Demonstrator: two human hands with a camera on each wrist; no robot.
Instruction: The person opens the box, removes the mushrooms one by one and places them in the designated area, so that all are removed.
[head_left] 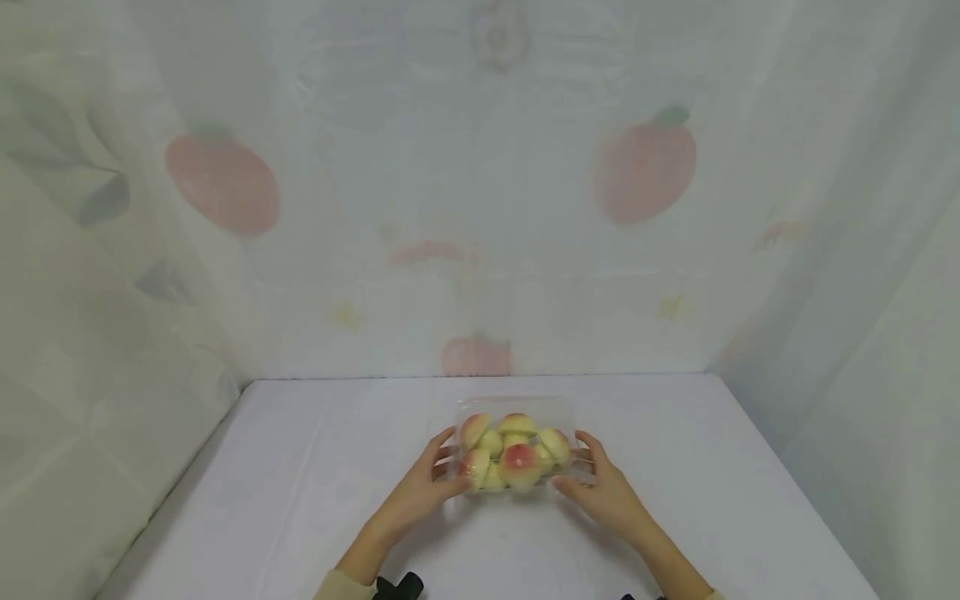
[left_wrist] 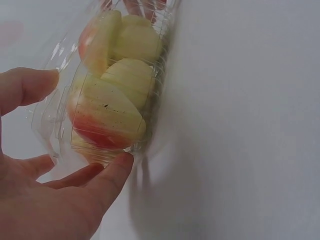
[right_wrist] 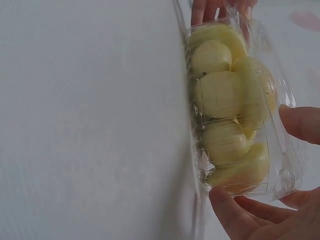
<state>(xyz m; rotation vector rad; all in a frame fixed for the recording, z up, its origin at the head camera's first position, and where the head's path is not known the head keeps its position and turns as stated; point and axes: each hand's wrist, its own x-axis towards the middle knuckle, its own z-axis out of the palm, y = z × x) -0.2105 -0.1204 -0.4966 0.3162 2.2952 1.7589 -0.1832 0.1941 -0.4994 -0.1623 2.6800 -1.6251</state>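
Note:
A clear plastic clamshell box (head_left: 517, 406) is held between both hands above the middle of the white table. Inside sit several pale yellow, red-blushed pieces (head_left: 520, 463) with rounded, peach-like tops. My left hand (head_left: 426, 482) grips the box's left end, its thumb on the near side and fingers curled round the end. At the opposite end, my right hand (head_left: 606, 493) grips it the same way. In the left wrist view, fingertips (left_wrist: 122, 162) press the box's lower edge. The right wrist view has the ridged wall (right_wrist: 197, 130) close beside the tabletop.
The white table (head_left: 337, 533) reaches back to a pale curtain (head_left: 435, 150) printed with red fruit. More curtain hangs along both sides. Dark straps or camera mounts (head_left: 400, 587) show near the wrists at the bottom edge.

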